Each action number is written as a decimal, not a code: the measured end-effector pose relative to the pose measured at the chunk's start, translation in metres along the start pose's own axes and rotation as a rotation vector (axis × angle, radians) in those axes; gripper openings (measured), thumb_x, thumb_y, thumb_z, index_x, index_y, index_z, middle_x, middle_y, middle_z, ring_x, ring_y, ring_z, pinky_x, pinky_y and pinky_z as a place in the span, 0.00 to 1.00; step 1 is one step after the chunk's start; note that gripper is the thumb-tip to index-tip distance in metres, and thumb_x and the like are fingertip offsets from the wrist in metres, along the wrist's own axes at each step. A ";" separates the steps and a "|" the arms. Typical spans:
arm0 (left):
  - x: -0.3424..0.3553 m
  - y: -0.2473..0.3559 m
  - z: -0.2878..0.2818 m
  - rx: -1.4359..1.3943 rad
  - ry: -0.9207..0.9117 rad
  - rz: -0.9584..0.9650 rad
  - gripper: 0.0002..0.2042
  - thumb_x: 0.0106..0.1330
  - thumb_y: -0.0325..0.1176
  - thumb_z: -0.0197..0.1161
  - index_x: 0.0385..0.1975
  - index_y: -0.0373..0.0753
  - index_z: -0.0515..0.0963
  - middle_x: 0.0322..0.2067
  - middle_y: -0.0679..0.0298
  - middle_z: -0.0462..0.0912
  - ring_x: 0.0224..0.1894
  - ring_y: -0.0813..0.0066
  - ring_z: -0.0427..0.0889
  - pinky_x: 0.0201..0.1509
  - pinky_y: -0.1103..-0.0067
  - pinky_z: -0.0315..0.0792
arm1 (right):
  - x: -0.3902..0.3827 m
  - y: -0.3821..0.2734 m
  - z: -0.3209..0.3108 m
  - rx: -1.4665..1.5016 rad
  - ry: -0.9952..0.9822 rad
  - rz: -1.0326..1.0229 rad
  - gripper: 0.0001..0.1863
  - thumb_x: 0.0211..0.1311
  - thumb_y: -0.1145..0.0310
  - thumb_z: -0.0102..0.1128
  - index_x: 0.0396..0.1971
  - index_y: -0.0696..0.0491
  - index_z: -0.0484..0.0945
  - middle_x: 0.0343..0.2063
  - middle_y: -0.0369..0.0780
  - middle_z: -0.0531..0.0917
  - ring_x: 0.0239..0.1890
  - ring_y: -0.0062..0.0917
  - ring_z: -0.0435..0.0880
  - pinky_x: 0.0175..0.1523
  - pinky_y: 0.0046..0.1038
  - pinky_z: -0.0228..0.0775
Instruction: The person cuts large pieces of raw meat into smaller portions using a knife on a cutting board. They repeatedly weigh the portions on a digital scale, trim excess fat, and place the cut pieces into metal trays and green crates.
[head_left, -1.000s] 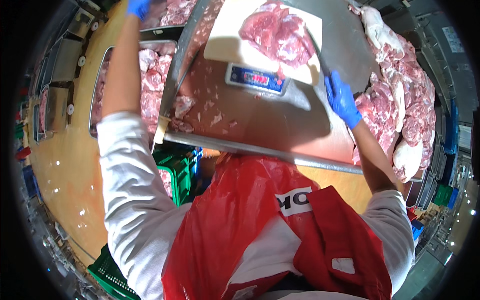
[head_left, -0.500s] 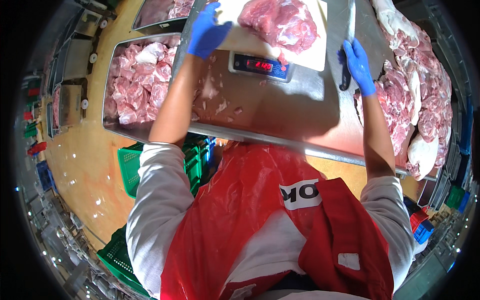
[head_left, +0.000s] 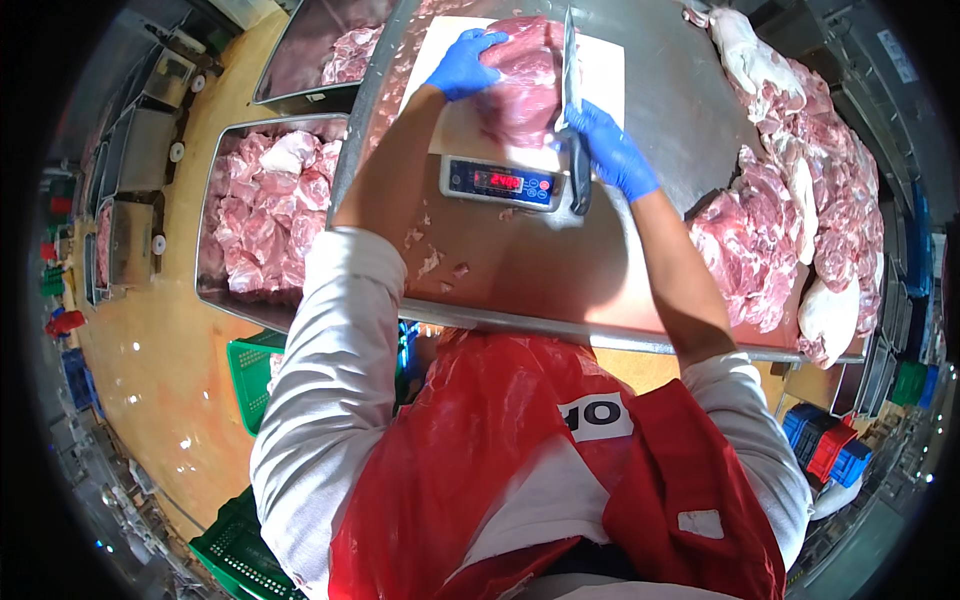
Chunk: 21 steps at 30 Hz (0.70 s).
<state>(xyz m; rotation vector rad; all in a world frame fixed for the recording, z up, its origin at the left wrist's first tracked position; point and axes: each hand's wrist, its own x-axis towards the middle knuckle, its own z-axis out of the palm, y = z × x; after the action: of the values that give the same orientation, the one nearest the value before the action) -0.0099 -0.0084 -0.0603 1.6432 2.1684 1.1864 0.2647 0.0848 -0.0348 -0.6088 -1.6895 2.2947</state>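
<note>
A large piece of raw meat (head_left: 522, 90) lies on a white board (head_left: 612, 88) that rests on a scale (head_left: 500, 183) with a lit red display. My left hand (head_left: 463, 66), in a blue glove, grips the meat's upper left side. Gloved in blue too, my right hand (head_left: 612, 150) is closed round a knife with a black handle (head_left: 580, 178). The knife's blade (head_left: 570, 70) points away from me along the right side of the meat; whether it touches the meat I cannot tell.
A heap of raw meat (head_left: 745, 240) covers the right of the metal table (head_left: 540, 285). Left of the table, a metal bin (head_left: 265, 215) holds cut pieces, with another metal bin (head_left: 300, 60) beyond it. Green crates (head_left: 250, 385) stand below. Small scraps (head_left: 430, 262) lie near the scale.
My left hand has come onto the meat from being spread beside it. My right hand has brought the knife leftward from the table to the meat. The meat looks turned.
</note>
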 end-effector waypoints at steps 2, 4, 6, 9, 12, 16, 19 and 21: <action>0.011 -0.015 -0.021 0.048 -0.084 0.075 0.26 0.55 0.25 0.61 0.58 0.40 0.76 0.53 0.55 0.78 0.54 0.66 0.79 0.57 0.74 0.75 | -0.013 0.008 0.017 -0.127 0.095 0.010 0.12 0.73 0.63 0.53 0.43 0.56 0.76 0.33 0.35 0.78 0.33 0.20 0.78 0.40 0.27 0.77; -0.006 -0.003 -0.034 -0.062 -0.075 -0.048 0.24 0.56 0.24 0.61 0.57 0.38 0.76 0.50 0.57 0.79 0.53 0.70 0.79 0.56 0.75 0.75 | -0.030 0.011 0.007 -0.210 0.181 -0.007 0.11 0.74 0.63 0.51 0.40 0.57 0.74 0.31 0.37 0.79 0.30 0.22 0.79 0.38 0.28 0.77; -0.041 -0.001 -0.023 -0.267 0.008 -0.034 0.23 0.57 0.25 0.64 0.56 0.37 0.76 0.46 0.60 0.80 0.47 0.75 0.79 0.52 0.75 0.76 | -0.045 0.014 -0.007 -0.420 0.233 -0.027 0.12 0.74 0.63 0.50 0.39 0.58 0.71 0.26 0.42 0.80 0.26 0.29 0.81 0.34 0.32 0.76; -0.103 0.029 -0.001 -0.381 0.258 0.079 0.22 0.57 0.25 0.67 0.54 0.37 0.76 0.41 0.61 0.79 0.40 0.75 0.79 0.46 0.73 0.77 | -0.059 0.000 0.007 -1.028 0.273 -0.173 0.12 0.73 0.65 0.48 0.39 0.60 0.68 0.21 0.51 0.79 0.24 0.43 0.82 0.31 0.41 0.73; -0.121 0.047 0.029 -0.129 0.475 0.092 0.19 0.55 0.23 0.68 0.48 0.38 0.76 0.38 0.60 0.78 0.38 0.69 0.79 0.43 0.71 0.76 | -0.037 0.010 0.034 -1.241 0.159 -0.336 0.09 0.70 0.70 0.47 0.40 0.61 0.63 0.23 0.59 0.78 0.29 0.58 0.79 0.33 0.53 0.69; -0.119 0.048 0.045 0.008 0.565 0.138 0.11 0.53 0.23 0.66 0.36 0.38 0.76 0.33 0.58 0.78 0.36 0.58 0.79 0.40 0.67 0.75 | -0.006 -0.013 0.084 -1.370 0.119 -0.313 0.08 0.68 0.71 0.46 0.41 0.60 0.64 0.29 0.58 0.80 0.32 0.56 0.81 0.35 0.53 0.72; -0.120 0.045 0.047 0.078 0.542 0.125 0.08 0.53 0.24 0.65 0.31 0.39 0.74 0.30 0.58 0.78 0.35 0.55 0.79 0.37 0.64 0.74 | 0.002 -0.015 0.086 -1.457 0.084 -0.305 0.09 0.69 0.70 0.42 0.42 0.59 0.65 0.31 0.58 0.81 0.34 0.55 0.82 0.38 0.52 0.73; -0.123 0.041 0.045 0.097 0.556 0.125 0.07 0.53 0.24 0.65 0.30 0.39 0.75 0.29 0.58 0.78 0.34 0.55 0.80 0.37 0.64 0.74 | -0.005 -0.008 0.072 -1.535 0.073 -0.178 0.09 0.70 0.69 0.40 0.44 0.58 0.65 0.32 0.58 0.81 0.35 0.54 0.83 0.39 0.51 0.74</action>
<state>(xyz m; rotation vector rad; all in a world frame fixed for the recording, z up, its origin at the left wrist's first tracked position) 0.0919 -0.0913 -0.1014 1.6522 2.4923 1.7756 0.2355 0.0235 -0.0078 -0.6416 -3.0028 0.4493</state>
